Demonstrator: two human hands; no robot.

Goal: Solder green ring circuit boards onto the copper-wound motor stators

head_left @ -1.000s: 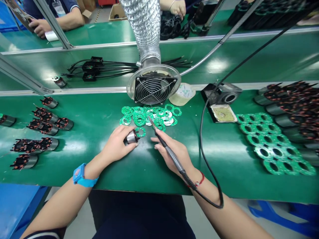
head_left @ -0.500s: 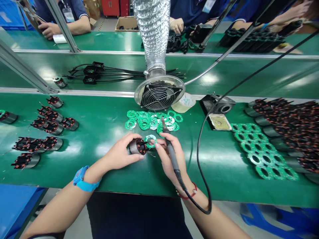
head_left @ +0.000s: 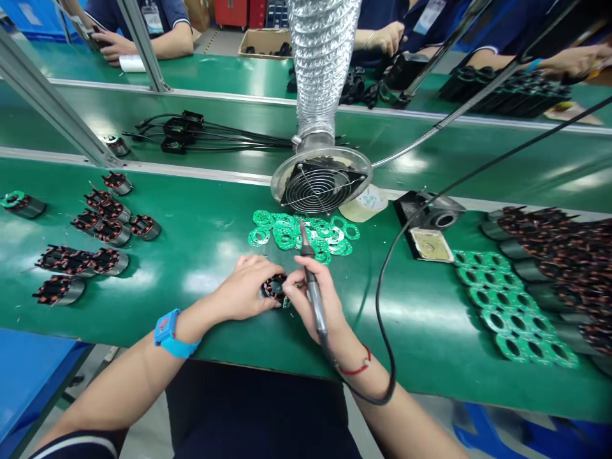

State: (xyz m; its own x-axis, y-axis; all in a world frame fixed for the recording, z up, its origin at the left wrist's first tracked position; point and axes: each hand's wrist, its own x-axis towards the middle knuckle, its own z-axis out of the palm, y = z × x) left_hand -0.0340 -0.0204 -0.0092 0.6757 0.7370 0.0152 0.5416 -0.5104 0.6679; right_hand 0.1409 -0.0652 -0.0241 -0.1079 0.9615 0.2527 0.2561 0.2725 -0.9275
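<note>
One fan [head_left: 317,189], beyond the green rings [head_left: 285,238], partly hides a tape roll [head_left: 367,207].

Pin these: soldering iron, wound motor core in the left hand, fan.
Soldering iron [head_left: 316,307]: head view, on its handle.
Wound motor core [head_left: 273,288]: head view, on its exposed wound end.
Fan [head_left: 317,187]: head view, middle of its wire grille.

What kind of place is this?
Probably a factory workshop: the right hand holds a soldering iron, green ring-shaped circuit boards lie heaped, and many wire-wound metal parts sit on the bench.
</note>
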